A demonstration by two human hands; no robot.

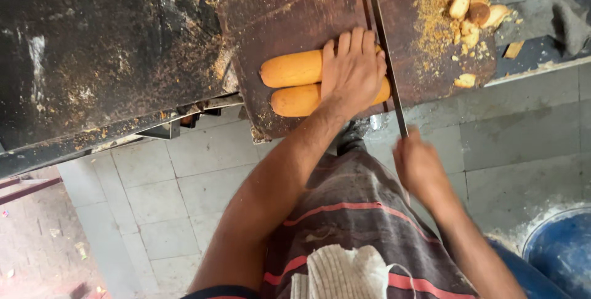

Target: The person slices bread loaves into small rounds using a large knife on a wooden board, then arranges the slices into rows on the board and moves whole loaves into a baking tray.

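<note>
Two long golden bread loaves lie side by side on a dark wooden cutting board. My left hand presses flat on their right ends, fingers spread over both. My right hand, blurred, grips the handle end of a long thin knife. The blade runs up across the board just right of my left hand's fingers, at the loaves' right ends.
Cut bread pieces and a spread of crumbs lie at the board's top right, next to a grey cloth. A dark grimy metal surface is left of the board. Below are grey floor tiles and a blue tub at bottom right.
</note>
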